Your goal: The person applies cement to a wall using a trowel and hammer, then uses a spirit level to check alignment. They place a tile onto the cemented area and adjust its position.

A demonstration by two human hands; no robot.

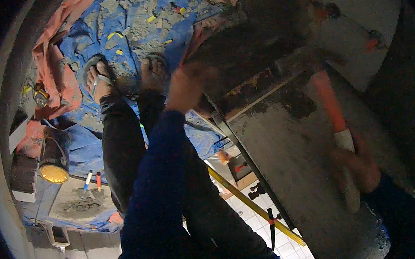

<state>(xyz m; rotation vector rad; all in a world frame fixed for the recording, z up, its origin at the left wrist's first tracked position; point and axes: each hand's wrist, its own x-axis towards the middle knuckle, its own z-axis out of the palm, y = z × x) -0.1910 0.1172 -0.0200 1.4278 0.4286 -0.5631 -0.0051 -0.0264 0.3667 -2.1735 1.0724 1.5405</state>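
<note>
Past a rough grey slab's [280, 157] far-left corner, above crumpled blue tarp [88, 158], the left hand [191, 86] reaches forward, blurred; I cannot tell its grip. Over the slab, the right hand [363, 164] wraps the pale handle of a hammer [329, 100], red shaft pointing away. Dark edging [251, 167] borders the slab, white floor tiles [285, 253] alongside; yellow scraps [119, 52] dot grey rubble [129, 14].

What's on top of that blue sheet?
Grey debris, small yellow pieces and two sandalled feet rest on the blue sheet. Whatever lies directly under the feet and thickest debris is covered.
</note>
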